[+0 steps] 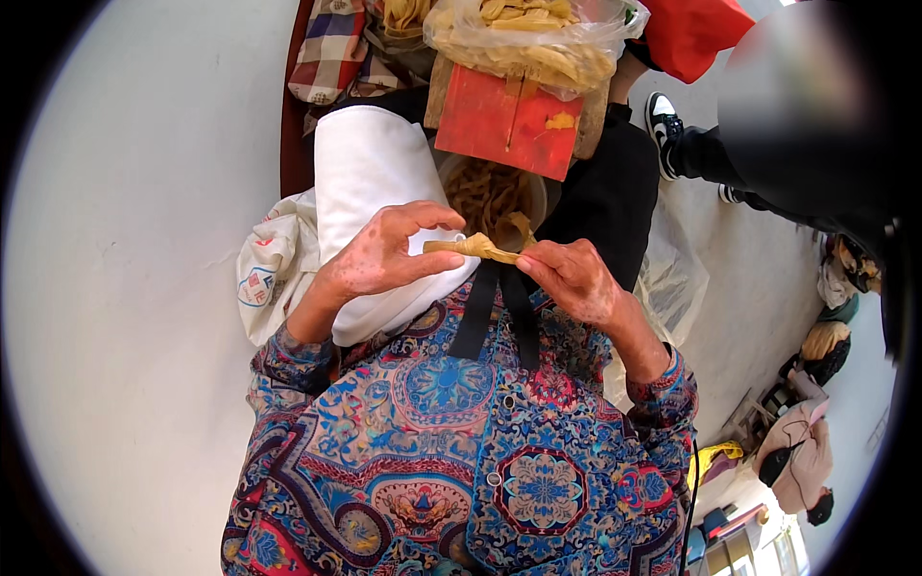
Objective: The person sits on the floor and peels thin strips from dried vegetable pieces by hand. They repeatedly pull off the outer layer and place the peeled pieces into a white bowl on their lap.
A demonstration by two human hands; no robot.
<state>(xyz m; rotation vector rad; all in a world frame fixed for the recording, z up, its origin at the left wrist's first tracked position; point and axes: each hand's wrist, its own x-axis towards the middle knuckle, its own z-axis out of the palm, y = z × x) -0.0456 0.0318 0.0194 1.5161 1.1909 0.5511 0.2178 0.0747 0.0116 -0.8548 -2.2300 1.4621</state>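
Note:
My left hand [384,254] and my right hand [571,278] meet in front of my chest and both pinch a small tan strip of folded dried leaf [475,248]. The left thumb and fingers hold its left end, the right fingertips hold its right end. Just beyond the strip stands a round bucket [536,192] filled with several more tan leaf pieces. A white cloth [370,173] lies over my lap under the left hand. My sleeves are blue and red patterned fabric.
A red wooden board [509,120] sits above the bucket, with a clear plastic bag of tan strips [528,38] on it. A plaid cloth [327,48] lies at top left. Another person's black trouser leg and sneaker [665,120] are at upper right. Pale concrete floor lies on the left.

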